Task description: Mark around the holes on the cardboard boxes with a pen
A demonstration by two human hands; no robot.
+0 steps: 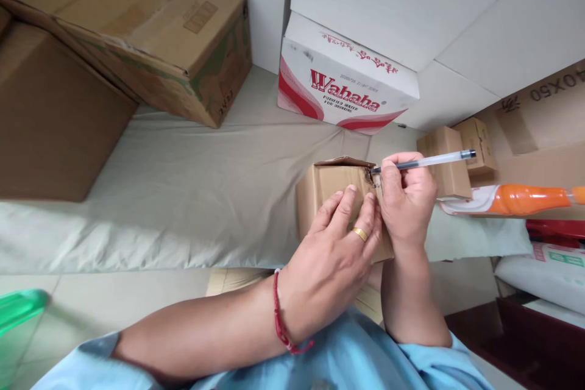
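A small brown cardboard box (329, 186) stands at the front edge of the cloth-covered surface, its top flap slightly raised. My left hand (340, 247), with a gold ring and a red cord bracelet, rests on the box with its fingers stretched out. In my right hand (407, 198) a pen (425, 161) with a clear barrel and black end cap is pinched, tilted nearly level. Its tip is at a dark, torn or scribbled patch (368, 177) on the box's upper right corner. I cannot tell whether the tip pokes in or only touches.
Behind the box stands a white and red water carton (342, 82). Large brown cartons (150, 18) fill the left. At right are two small brown boxes (445, 158) and an orange-capped bottle (525, 200) lying sideways. A green plastic thing (21, 311) shows at lower left.
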